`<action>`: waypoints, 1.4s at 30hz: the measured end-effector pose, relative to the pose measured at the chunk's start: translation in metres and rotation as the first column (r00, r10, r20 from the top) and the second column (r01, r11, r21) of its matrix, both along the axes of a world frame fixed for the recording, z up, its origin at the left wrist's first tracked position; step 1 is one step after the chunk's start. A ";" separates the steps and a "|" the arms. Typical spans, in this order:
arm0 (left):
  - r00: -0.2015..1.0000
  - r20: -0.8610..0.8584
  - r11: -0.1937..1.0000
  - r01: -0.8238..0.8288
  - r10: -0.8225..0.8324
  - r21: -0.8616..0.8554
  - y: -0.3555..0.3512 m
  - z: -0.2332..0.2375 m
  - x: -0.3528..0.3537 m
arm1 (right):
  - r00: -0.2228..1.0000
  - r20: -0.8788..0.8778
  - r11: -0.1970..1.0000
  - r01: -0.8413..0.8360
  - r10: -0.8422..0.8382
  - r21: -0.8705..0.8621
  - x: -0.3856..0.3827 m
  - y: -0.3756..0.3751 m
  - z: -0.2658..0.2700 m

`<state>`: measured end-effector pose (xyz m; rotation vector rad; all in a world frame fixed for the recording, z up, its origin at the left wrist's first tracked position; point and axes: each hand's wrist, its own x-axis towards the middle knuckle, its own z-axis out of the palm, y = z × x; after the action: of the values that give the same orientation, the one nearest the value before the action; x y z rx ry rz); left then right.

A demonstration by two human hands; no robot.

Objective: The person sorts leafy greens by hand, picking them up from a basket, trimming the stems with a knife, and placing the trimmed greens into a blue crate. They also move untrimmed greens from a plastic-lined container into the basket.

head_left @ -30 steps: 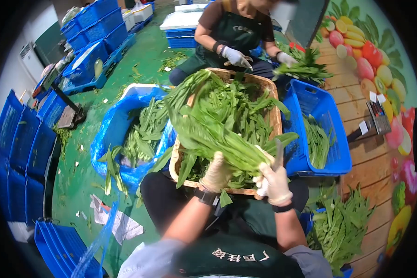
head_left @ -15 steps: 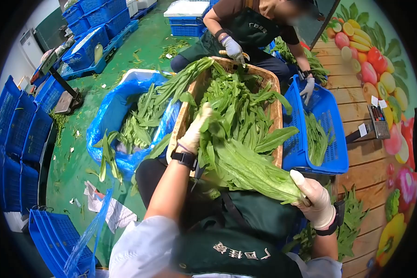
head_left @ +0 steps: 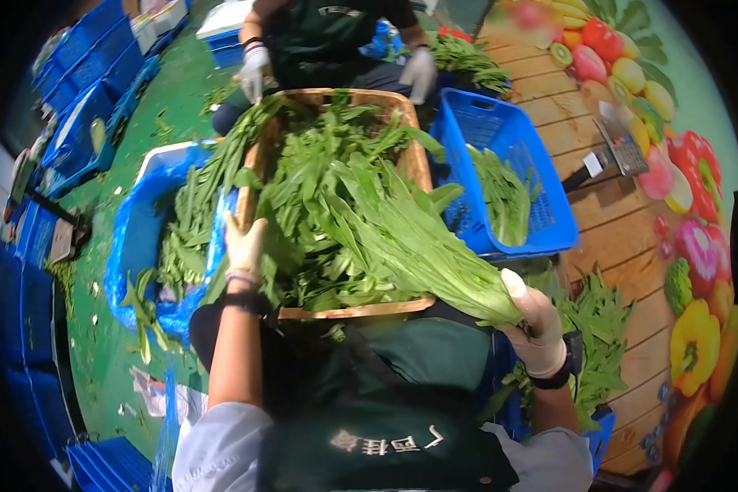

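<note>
Pale, light-coloured sleeves (head_left: 224, 447) show at the lower edge, loose and wide at the cuff. A dark green apron (head_left: 369, 455) covers the front — white characters (head_left: 383, 443) run across it. Both hands wear thin whitish gloves (head_left: 541, 348). Dark bands (head_left: 246, 302) circle both wrists, and a black squarish device (head_left: 572, 353) — perhaps a watch — sits at the right one.

Basket (head_left: 503, 226): blue. Crate (head_left: 422, 164): tan-brown. Leaves (head_left: 369, 217): green, stems paler. Apron (head_left: 377, 430): dark green, white lettering. Gloves (head_left: 538, 340): off-white. Floor (head_left: 102, 344): green. Boards (head_left: 541, 66): brown, dark-lined.
</note>
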<state>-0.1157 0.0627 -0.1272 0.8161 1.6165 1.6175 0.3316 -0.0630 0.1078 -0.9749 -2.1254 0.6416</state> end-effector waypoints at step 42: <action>0.090 0.881 0.870 0.230 -0.464 0.435 -0.066 0.093 0.174 | 0.717 -0.347 0.611 0.138 -0.605 -0.779 -0.076 0.035 -0.099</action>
<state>0.0580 -0.0031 -0.0347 0.0363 0.2251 1.3700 0.2559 -0.0275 0.0088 -1.3728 -1.0064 1.3815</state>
